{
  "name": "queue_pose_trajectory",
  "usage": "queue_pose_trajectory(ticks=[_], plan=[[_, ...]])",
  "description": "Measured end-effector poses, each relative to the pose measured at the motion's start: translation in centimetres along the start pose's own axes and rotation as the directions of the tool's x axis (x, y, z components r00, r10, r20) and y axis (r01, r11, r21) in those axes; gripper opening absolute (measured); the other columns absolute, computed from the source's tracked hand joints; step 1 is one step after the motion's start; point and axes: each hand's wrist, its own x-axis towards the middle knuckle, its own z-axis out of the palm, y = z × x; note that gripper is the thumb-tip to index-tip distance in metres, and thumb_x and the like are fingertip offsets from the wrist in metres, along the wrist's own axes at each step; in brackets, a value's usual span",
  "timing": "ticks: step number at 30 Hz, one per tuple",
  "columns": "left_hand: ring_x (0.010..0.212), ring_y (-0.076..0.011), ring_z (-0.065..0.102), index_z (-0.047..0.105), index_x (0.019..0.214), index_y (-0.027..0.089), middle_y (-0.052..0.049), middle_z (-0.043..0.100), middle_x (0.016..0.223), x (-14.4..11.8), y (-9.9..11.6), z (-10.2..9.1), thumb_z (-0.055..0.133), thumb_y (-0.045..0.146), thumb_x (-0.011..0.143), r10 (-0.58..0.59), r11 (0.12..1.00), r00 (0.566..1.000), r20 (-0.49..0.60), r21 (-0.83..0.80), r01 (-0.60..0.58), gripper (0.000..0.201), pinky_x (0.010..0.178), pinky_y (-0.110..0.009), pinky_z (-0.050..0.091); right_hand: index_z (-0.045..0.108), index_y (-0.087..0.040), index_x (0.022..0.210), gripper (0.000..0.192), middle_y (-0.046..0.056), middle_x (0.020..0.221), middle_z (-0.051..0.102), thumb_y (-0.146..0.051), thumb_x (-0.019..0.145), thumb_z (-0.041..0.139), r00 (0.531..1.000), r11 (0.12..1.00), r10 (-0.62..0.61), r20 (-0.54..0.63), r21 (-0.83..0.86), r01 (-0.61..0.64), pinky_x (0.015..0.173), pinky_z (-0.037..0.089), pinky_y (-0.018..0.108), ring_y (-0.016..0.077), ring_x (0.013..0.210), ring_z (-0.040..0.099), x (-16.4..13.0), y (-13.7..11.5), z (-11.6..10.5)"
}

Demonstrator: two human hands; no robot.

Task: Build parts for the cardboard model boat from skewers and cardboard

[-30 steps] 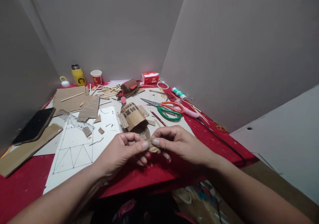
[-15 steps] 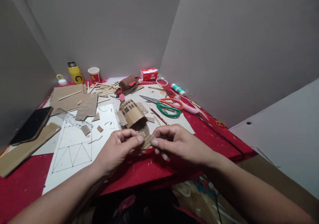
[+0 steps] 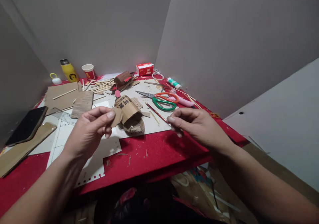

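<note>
The left hand has its grip pinched, thumb and forefinger, on a small cardboard scrap, held up just at nine o'clock of the curled cardboard model standing on the white sheet. The right hand, well apart at three o'clock of the model, hovers over the red tabletop with fingers curled and thumb near forefinger; whether that grip holds anything, I cannot tell. The scissors and a pencil lie toward twelve o'clock of the right hand.
</note>
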Motion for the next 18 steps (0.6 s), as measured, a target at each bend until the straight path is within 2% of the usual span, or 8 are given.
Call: queue_pose_trajectory(ticks=[2,5,7,12,18], plan=[[0.045,-0.0043,0.049,0.068,0.070,0.015,0.004,0.057,0.057,0.4,0.4,-0.3,0.079,0.017,0.066,0.019,0.999,0.999,-0.041,-0.037,-0.021,0.011,0.042,-0.013,0.042,0.060,-0.018,0.073,0.025,-0.002,0.059,0.056,-0.042,0.082,0.064,0.999,0.991,-0.042,-0.033,-0.131,0.037,0.049,0.040,0.024,0.0097,0.049,0.050,0.1,1.0,-0.7],[0.047,-0.0056,0.053,0.066,0.070,0.015,0.004,0.059,0.060,0.8,0.8,-0.5,0.079,0.013,0.063,0.038,0.996,0.996,-0.084,-0.071,-0.044,0.015,0.044,-0.015,0.046,0.063,-0.018,0.075,0.020,0.002,0.067,0.062,-0.035,0.083,0.058,0.991,0.924,-0.127,-0.039,-0.369,0.104,0.054,0.041,0.026,0.0129,0.057,0.053,0.7,2.5,-1.3],[0.049,-0.0063,0.054,0.065,0.071,0.015,0.004,0.060,0.062,0.8,1.2,-0.6,0.079,0.013,0.061,0.024,0.996,0.995,-0.097,-0.081,-0.032,0.018,0.045,-0.016,0.047,0.064,-0.017,0.075,0.018,0.003,0.069,0.064,-0.031,0.082,0.056,0.987,0.886,-0.158,-0.020,-0.445,0.133,0.057,0.041,0.028,0.0145,0.060,0.053,1.3,3.1,-1.4],[0.049,-0.0064,0.053,0.063,0.071,0.015,0.005,0.058,0.059,-0.1,1.4,-1.0,0.080,0.014,0.062,-0.038,0.999,0.997,-0.063,0.017,0.039,0.018,0.048,-0.016,0.047,0.067,-0.017,0.077,0.015,0.003,0.068,0.065,-0.024,0.082,0.056,0.977,0.864,-0.206,0.063,-0.456,0.212,0.061,0.041,0.028,0.0143,0.061,0.055,2.0,2.1,-0.7],[0.054,-0.0069,0.054,0.066,0.074,0.014,0.002,0.063,0.063,-1.4,-0.7,-1.3,0.080,0.022,0.069,-0.151,0.956,0.988,0.010,0.258,0.143,0.017,0.055,-0.018,0.046,0.068,-0.017,0.080,0.016,0.003,0.073,0.068,-0.026,0.086,0.056,0.951,0.871,-0.300,0.073,-0.386,0.304,0.061,0.043,0.027,0.0139,0.065,0.058,1.7,0.6,1.1]])
